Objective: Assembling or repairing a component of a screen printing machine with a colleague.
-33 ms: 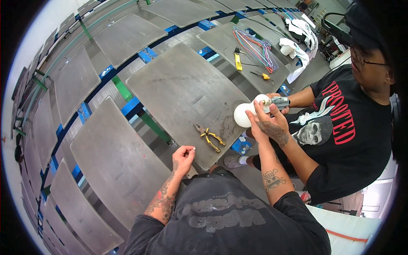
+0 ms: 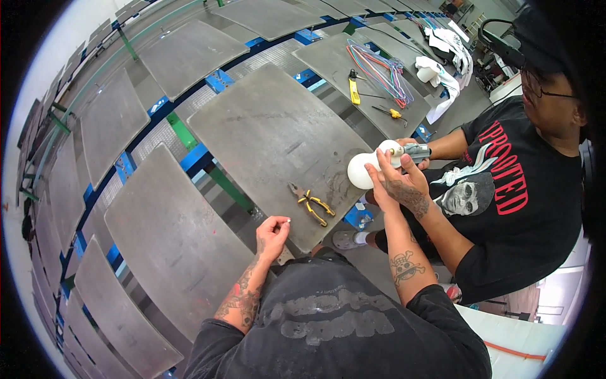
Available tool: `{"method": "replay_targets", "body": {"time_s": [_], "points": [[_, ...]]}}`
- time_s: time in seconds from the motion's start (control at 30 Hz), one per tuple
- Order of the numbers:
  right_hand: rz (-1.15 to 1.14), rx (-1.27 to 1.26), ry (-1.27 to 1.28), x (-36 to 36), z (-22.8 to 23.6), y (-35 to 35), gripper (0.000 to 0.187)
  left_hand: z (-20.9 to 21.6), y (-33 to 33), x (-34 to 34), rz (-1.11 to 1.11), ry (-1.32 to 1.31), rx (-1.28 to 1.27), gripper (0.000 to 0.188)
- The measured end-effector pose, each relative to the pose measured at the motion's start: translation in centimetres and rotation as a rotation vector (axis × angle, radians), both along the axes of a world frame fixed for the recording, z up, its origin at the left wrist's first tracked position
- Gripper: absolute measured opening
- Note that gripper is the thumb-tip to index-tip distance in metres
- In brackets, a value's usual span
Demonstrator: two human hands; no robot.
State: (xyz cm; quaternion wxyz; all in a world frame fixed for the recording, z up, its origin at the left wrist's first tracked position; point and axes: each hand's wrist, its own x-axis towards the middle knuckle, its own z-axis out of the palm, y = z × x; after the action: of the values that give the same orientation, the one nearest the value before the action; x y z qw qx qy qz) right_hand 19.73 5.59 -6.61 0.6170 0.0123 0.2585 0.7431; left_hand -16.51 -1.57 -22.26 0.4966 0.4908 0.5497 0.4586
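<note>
My left hand [image 2: 273, 236] is closed in a pinch above the near edge of the grey metal platen [image 2: 265, 120]. A tiny white bit [image 2: 288, 220] shows at its fingertips, too small to name. Beside that hand, pliers [image 2: 310, 204] with yellow and black handles lie on the platen. On the right, my right hand [image 2: 385, 189] is against a white rounded bottle [image 2: 360, 171], its fingers partly hidden by a co-worker's tattooed hand [image 2: 410, 194]. The bottle has a brass-coloured fitting and meets a grey gun-like part [image 2: 416, 151], which the co-worker's other hand holds.
A co-worker in a black shirt [image 2: 505, 189] stands close on the right. The platen beyond carries a yellow cutter [image 2: 353, 88], a yellow-handled tool [image 2: 396, 114] and coloured wire hangers [image 2: 379, 69]. White cloths [image 2: 442, 82] lie farther back. Blue brackets [image 2: 197, 158] and more platens surround me.
</note>
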Motion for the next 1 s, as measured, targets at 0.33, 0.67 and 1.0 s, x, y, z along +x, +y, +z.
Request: {"method": "replay_targets", "body": {"time_s": [0.33,0.67,1.0], "points": [[0.149,0.19,0.911,3.8,-7.5,1.3,0.07,0.9,0.3,0.3,-0.009,0.025,0.042,0.013],[0.062,-0.097,-0.524,-2.2,2.8,0.8,0.059,0.2,-0.1,-0.4,0.0,0.018,0.028,0.013],[0.148,0.122,-0.391,1.1,0.8,0.3,0.061,0.3,0.1,0.1,-0.025,0.005,0.024,0.014]]}}
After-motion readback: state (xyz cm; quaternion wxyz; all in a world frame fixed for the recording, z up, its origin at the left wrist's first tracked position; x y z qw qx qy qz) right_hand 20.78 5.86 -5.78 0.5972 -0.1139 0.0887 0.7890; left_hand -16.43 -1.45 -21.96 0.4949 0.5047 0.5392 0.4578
